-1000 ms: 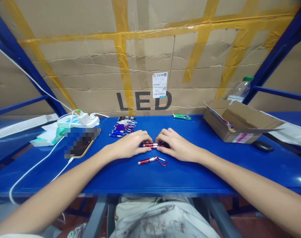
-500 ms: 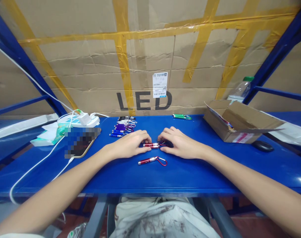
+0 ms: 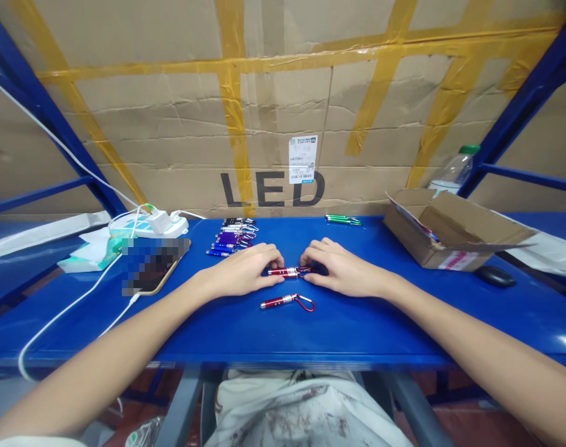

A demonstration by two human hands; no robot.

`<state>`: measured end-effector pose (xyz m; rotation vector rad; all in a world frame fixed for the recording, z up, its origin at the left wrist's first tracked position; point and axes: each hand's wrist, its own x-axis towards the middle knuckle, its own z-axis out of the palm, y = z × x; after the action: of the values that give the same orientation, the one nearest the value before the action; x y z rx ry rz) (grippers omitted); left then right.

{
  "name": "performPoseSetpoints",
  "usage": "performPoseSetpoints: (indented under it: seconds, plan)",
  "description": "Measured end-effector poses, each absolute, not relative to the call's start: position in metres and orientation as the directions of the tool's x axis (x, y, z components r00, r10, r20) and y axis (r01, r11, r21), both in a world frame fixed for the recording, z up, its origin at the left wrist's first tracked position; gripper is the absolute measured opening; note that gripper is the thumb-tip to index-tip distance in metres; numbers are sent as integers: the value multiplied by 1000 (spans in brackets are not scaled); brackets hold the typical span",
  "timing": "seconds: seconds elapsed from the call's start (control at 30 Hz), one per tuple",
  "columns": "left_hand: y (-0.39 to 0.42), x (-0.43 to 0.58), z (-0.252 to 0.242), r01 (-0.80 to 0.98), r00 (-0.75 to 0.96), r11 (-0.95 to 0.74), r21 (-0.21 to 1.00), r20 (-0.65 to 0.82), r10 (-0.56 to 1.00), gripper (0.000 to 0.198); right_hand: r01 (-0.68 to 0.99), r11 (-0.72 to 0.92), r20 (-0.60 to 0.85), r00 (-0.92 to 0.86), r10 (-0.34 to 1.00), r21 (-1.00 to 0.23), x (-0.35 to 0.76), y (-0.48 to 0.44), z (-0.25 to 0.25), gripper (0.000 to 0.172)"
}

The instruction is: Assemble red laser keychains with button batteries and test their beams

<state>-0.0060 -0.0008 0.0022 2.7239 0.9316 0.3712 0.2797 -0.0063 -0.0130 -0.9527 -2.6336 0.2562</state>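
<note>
Two red keychain flashlights (image 3: 283, 272) lie side by side on the blue table between my hands. My left hand (image 3: 248, 271) is closed, its thumb and fingertips around their left end. My right hand (image 3: 336, 268) is closed at the other end, where the red carabiner clips are partly hidden by its fingers. Closer to me lies another red keychain flashlight (image 3: 283, 302), its carabiner clip pointing right. Beyond my left hand is a row of blue, purple, silver and black keychain flashlights (image 3: 231, 236). Green ones (image 3: 342, 220) lie at the table's back edge.
At the right stands an open cardboard box (image 3: 455, 251), with a black computer mouse (image 3: 496, 275) beside it and a bottle (image 3: 454, 169) behind. A phone (image 3: 159, 267), tissue pack (image 3: 97, 253), white cables and a power strip (image 3: 158, 225) occupy the left. Taped cardboard (image 3: 185, 143) rises behind.
The two red flashlights between my hands now show as a pair, one edge beside the other, where mainly one showed before. My right hand has shifted slightly right.
</note>
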Motion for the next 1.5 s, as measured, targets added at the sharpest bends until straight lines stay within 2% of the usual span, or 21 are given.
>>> performPoseSetpoints:
  seconds: [0.57, 1.0, 1.5]
  plan:
    - [-3, -5, 4, 579, 760, -756, 305, 135, 636, 20, 511, 811, 269, -770, 579, -286, 276, -12, -6, 15]
    - [-4, -4, 4, 571, 764, -761, 307, 141, 630, 17, 487, 819, 304, -765, 568, -305, 275, -10, -10, 13]
    - [-4, -4, 4, 571, 764, -763, 303, 142, 629, 16, 494, 817, 281, -772, 570, -297, 275, -11, -9, 9]
